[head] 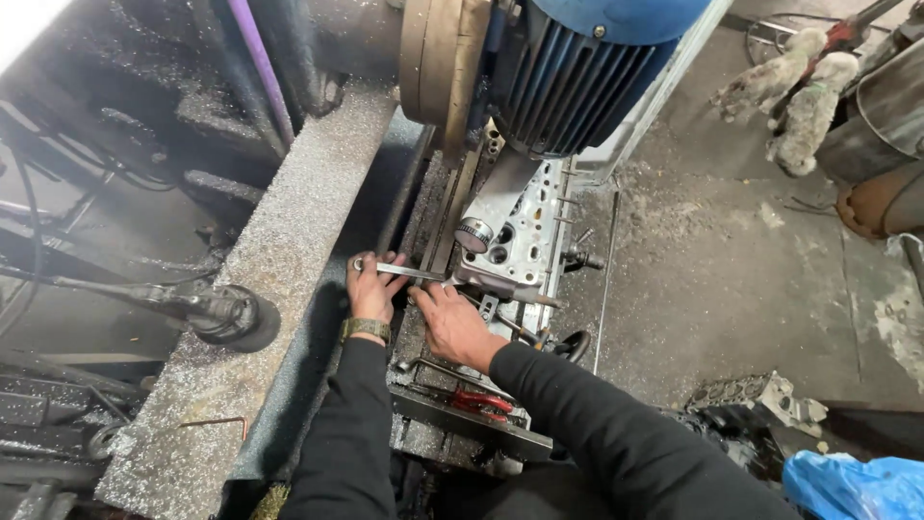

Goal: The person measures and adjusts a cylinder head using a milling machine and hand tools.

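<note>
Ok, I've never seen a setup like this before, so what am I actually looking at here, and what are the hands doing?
This is one picture from a camera worn on the person's head, looking down at their own two arms in black sleeves. Above them sits a big blue electric motor with cooling fins, part of a heavy workshop machine. Below it, on the machine bed, lies a grey metal casting with many round holes. The left hand, with a wristwatch, holds a silver wrench lying flat. The right hand rests at the near edge of the casting; whether it grips anything cannot be told. The pale slanted ledge to the left is covered in fine metal shavings. Red-handled pliers lie below the hands, and a blue plastic bag sits on the floor.
</note>
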